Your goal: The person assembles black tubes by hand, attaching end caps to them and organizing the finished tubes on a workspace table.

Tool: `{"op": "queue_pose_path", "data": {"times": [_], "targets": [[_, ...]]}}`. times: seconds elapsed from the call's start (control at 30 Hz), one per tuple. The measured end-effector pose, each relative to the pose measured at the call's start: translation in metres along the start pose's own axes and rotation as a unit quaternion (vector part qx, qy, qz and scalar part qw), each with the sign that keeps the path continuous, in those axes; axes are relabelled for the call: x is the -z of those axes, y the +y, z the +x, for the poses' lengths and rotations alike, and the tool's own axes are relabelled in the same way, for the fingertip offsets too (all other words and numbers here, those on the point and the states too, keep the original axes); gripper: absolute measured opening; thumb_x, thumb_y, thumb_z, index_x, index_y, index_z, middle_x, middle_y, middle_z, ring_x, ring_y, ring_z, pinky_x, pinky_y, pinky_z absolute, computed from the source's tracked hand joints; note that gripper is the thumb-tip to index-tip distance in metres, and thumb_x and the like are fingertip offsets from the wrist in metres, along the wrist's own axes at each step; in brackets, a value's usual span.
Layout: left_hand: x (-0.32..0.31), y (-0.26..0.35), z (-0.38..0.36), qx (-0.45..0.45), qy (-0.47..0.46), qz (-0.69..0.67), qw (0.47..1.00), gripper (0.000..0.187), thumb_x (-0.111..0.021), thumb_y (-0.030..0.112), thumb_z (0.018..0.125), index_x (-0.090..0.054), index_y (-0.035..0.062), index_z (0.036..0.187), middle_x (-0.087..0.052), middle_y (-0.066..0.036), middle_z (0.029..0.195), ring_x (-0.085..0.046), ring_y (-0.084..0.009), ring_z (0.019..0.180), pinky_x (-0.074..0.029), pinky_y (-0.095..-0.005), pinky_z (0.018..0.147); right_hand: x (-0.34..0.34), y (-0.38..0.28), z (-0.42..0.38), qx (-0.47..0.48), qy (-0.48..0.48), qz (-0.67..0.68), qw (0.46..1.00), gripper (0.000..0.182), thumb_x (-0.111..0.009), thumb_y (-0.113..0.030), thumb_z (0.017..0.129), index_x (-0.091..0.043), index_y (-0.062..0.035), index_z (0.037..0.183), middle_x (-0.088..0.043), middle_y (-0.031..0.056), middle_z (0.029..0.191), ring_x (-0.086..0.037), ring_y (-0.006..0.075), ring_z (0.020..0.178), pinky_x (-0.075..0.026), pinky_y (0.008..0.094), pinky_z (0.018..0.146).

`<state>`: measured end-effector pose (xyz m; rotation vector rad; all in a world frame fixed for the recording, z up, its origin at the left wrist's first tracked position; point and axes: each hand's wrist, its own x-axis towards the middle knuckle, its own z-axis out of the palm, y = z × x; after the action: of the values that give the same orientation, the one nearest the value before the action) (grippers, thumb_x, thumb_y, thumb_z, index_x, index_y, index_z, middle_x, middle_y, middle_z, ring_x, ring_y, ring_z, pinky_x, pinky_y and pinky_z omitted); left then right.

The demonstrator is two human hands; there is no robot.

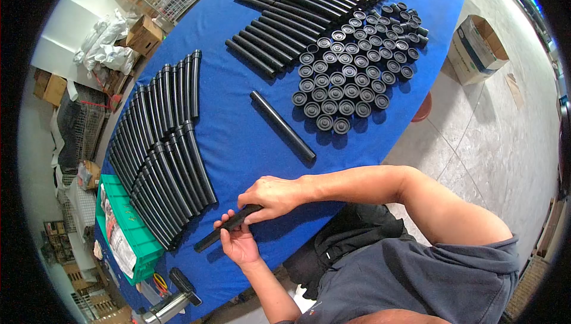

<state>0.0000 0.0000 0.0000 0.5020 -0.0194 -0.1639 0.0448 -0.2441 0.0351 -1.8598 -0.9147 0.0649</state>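
A short black tube [209, 241] is held at a slant above the blue cloth in both hands. My left hand [242, 245] is under its middle, palm up, with the fingers curled around it. Over the upper end lies my right hand [270, 198], fingers closed on the tube and hiding that end. A single loose black tube [282, 126] rests on the cloth beyond my hands. To the left are overlapping rows of black tubes with collared ends [157, 145]. Farther off are many round black caps [351, 91], standing close together.
Plain black tubes [309, 12] are stacked at the far end of the blue-covered table [232, 145]. A green crate [146, 247] stands at the left edge, near a metal-shafted tool with a black head [184, 286]. A cardboard box [476, 50] is on the floor at right.
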Motion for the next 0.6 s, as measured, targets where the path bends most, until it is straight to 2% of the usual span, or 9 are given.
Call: {"op": "queue_pose_path", "data": {"times": [0.07,0.17,0.2,0.3,0.4,0.5,0.6], "targets": [[0.003,0.0,0.0,-0.003,0.002,-0.015,1.0,0.027,-0.057,0.008,0.1,-0.061,0.0032,0.126,-0.06,-0.02,0.136,-0.054,-0.0353,0.132,-0.053,-0.0573,0.103,0.002,-0.009,-0.003,0.062,0.065,-0.065,0.994,0.036,-0.072,-0.029,0.088,-0.06,-0.0068,0.113,-0.062,0.0146,0.086,-0.064,0.0381,0.07,-0.051,0.0497,0.06],[0.001,-0.011,0.001,-0.002,0.004,-0.037,0.999,0.025,-0.057,0.008,0.1,-0.061,0.002,0.124,-0.061,-0.02,0.134,-0.055,-0.0354,0.131,-0.053,-0.0563,0.104,0.002,-0.005,-0.008,0.054,0.071,-0.05,0.995,0.036,-0.072,-0.028,0.087,-0.06,-0.0056,0.112,-0.06,0.014,0.083,-0.063,0.0387,0.07,-0.051,0.0493,0.059],[-0.001,-0.011,0.0,0.001,-0.003,-0.032,0.999,0.025,-0.057,0.008,0.1,-0.061,0.0018,0.124,-0.061,-0.02,0.134,-0.055,-0.0355,0.13,-0.052,-0.0561,0.104,0.002,-0.004,-0.006,0.066,0.075,-0.007,0.995,0.036,-0.073,-0.028,0.087,-0.059,-0.0056,0.112,-0.06,0.0141,0.084,-0.064,0.0387,0.073,-0.051,0.0487,0.06],[-0.004,-0.011,0.0,0.004,-0.011,-0.03,0.999,0.024,-0.057,0.007,0.1,-0.061,0.0022,0.123,-0.062,-0.02,0.132,-0.055,-0.0359,0.13,-0.052,-0.0562,0.105,0.004,-0.004,-0.007,-0.007,0.063,-0.004,0.998,0.034,-0.072,-0.028,0.088,-0.06,-0.006,0.111,-0.06,0.0145,0.084,-0.064,0.0384,0.076,-0.052,0.0486,0.062],[-0.006,-0.01,0.001,0.002,0.003,-0.043,0.999,0.025,-0.057,0.006,0.099,-0.06,0.004,0.124,-0.063,-0.02,0.131,-0.055,-0.0365,0.13,-0.051,-0.0568,0.106,0.006,-0.006,-0.006,0.074,0.062,-0.052,0.994,0.036,-0.073,-0.028,0.087,-0.059,-0.0039,0.111,-0.061,0.0157,0.084,-0.064,0.0387,0.076,-0.051,0.0484,0.064],[-0.007,-0.01,0.0,0.005,-0.001,-0.034,0.999,0.026,-0.057,0.007,0.1,-0.06,0.0035,0.125,-0.062,-0.02,0.132,-0.054,-0.0363,0.131,-0.052,-0.0562,0.105,0.004,-0.002,-0.004,0.059,0.063,-0.003,0.996,0.039,-0.074,-0.027,0.085,-0.058,-0.0042,0.113,-0.061,0.0141,0.089,-0.065,0.0372,0.078,-0.053,0.0473,0.064],[-0.002,-0.007,0.0,0.005,0.003,-0.021,1.0,0.025,-0.057,0.008,0.1,-0.06,0.0027,0.125,-0.061,-0.02,0.133,-0.054,-0.0358,0.131,-0.052,-0.0556,0.105,0.004,-0.002,-0.004,-0.005,0.021,0.058,0.998,0.038,-0.074,-0.025,0.085,-0.058,-0.0038,0.112,-0.06,0.0137,0.091,-0.065,0.0365,0.079,-0.053,0.0474,0.064]]}}
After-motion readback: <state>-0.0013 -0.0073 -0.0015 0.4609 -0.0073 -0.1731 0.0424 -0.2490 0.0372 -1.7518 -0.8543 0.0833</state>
